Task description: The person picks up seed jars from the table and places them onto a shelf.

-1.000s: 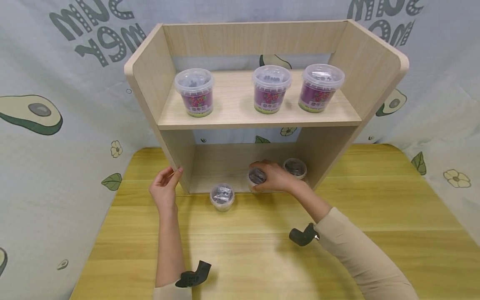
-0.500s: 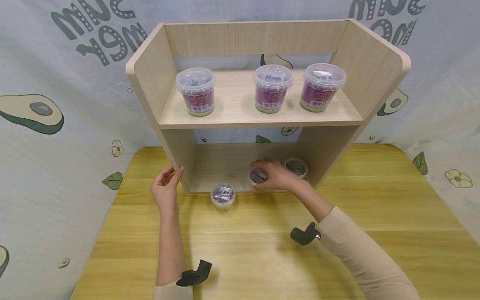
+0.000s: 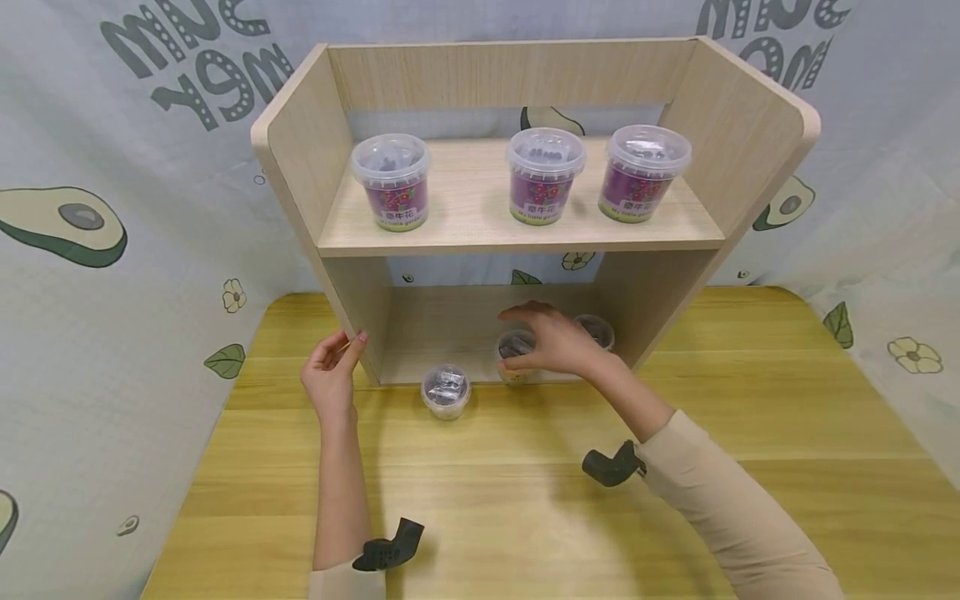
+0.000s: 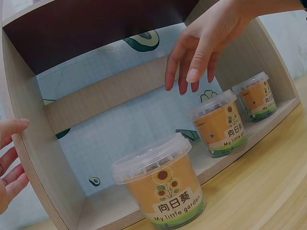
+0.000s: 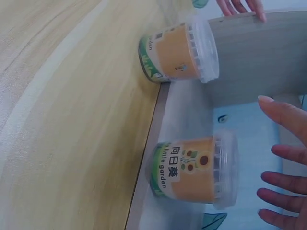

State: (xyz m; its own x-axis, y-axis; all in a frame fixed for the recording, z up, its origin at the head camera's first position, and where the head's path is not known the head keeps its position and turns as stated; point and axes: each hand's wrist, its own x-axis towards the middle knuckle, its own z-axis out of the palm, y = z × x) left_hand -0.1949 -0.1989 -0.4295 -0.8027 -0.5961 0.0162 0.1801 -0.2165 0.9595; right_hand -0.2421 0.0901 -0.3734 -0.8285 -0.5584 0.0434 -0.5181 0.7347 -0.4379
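In the head view, my right hand [image 3: 558, 337] is over a lidded plastic cup [image 3: 516, 346] on the lower board. The right wrist view shows its fingers spread and apart from this orange sunflower-labelled cup [image 5: 192, 170]. My left hand [image 3: 332, 371] pinches the front edge of the left side panel of the wooden shelf [image 3: 360, 354]. Closest to this hand, another sunflower-labelled cup [image 4: 163, 187] stands at the lower board's front edge. A third cup [image 4: 256, 96] is at the right end of that board, partly hidden by my right hand in the head view.
Three purple-labelled lidded cups stand on the upper board: one at the left [image 3: 393, 187], one right of the middle [image 3: 543, 179], one at the right [image 3: 641, 175]. The shelf stands on a wooden table [image 3: 480, 500] before a patterned cloth [image 3: 150, 333].
My right hand has let go of the middle cup on the lower board and lifted slightly, its fingers opening. The left hand keeps its hold on the panel.
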